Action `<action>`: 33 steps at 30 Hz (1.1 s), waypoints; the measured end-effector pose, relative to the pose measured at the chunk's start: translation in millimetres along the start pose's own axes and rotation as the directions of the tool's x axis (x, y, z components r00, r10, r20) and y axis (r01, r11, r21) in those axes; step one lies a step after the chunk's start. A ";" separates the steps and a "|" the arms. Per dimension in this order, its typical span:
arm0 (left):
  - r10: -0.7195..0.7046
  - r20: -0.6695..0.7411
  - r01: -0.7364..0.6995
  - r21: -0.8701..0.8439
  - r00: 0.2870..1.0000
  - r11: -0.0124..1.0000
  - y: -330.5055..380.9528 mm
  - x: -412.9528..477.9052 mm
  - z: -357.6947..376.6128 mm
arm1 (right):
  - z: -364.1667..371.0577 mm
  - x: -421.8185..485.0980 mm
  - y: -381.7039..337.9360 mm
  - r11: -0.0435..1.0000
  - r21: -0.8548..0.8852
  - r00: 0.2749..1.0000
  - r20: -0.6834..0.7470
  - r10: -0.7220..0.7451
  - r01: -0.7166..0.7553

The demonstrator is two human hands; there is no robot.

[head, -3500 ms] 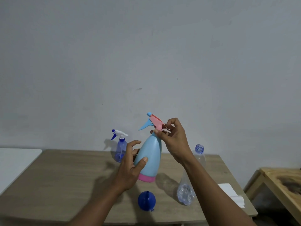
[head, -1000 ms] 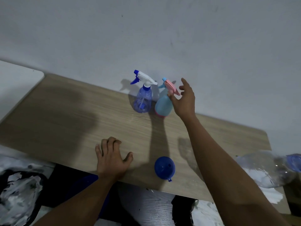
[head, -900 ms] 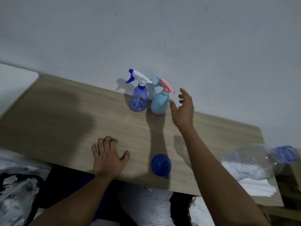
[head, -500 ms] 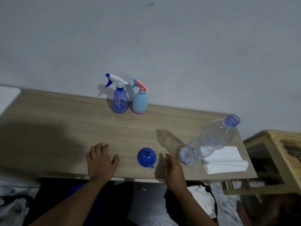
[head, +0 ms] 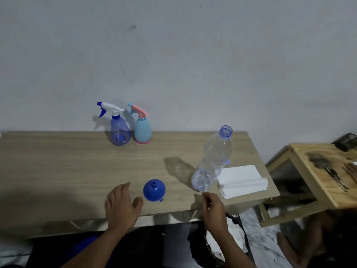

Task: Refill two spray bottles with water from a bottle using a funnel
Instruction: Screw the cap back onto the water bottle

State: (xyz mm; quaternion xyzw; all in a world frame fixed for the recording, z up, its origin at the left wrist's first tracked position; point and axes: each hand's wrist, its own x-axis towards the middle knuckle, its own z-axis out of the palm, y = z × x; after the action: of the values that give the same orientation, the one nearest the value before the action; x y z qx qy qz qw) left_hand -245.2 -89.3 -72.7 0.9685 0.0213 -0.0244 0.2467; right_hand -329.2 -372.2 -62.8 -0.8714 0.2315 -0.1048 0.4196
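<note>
Two spray bottles stand side by side at the back of the wooden table [head: 58,167], against the wall: a clear blue bottle [head: 117,130] with a white sprayer and a light blue bottle [head: 142,129] with a pink sprayer. A blue funnel [head: 154,190] lies mouth down near the front edge. A clear uncapped water bottle [head: 214,159] stands at the right. My left hand [head: 121,206] rests flat on the table just left of the funnel. My right hand [head: 213,206] hovers at the front edge below the water bottle, fingers loosely curled and holding nothing.
A stack of white folded tissues [head: 241,179] lies at the table's right end, next to the water bottle. A lower wooden side table [head: 316,171] with tools and a black mesh holder [head: 345,141] stands to the right. The grey wall runs behind.
The light blue spray bottle was set down beside the clear blue one. My right hand let go and drew back to the front edge. My left hand stayed near the funnel.
</note>
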 end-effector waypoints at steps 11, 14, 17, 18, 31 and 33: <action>0.316 -0.135 -0.343 -0.439 0.939 0.830 179.7 -20.3 22.1 | -101.7 136.4 33.3 0.995 -0.072 0.996 -0.062 0.062 -0.067; 0.249 -0.116 -0.271 -0.544 0.962 0.794 213.9 -28.3 29.7 | -114.9 174.3 34.3 0.989 -0.146 0.998 0.056 0.028 -0.020; 0.176 -0.132 -0.220 -0.633 0.975 0.742 238.4 -29.9 30.6 | -120.1 202.6 32.5 0.986 -0.160 0.973 0.231 -0.001 0.039; 0.166 -0.154 -0.226 -0.624 0.974 0.748 244.3 -29.5 30.6 | -118.9 210.8 33.5 0.988 -0.147 0.955 0.296 -0.011 0.057; 0.103 -0.206 -0.209 -0.604 0.973 0.769 276.5 -33.9 17.9 | -118.9 240.0 9.3 0.970 0.057 0.911 0.336 -0.241 0.235; 0.113 -0.187 -0.204 -0.599 0.976 0.774 275.8 -33.8 15.6 | -143.7 234.0 -35.1 0.937 0.239 0.903 0.287 -0.318 0.254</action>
State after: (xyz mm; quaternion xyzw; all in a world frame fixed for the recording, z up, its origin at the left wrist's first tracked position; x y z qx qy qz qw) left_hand -264.8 -339.8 47.1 0.8331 -0.0366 0.0729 0.5471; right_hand -168.5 -566.4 51.8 -0.8558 0.0175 -0.0444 0.5151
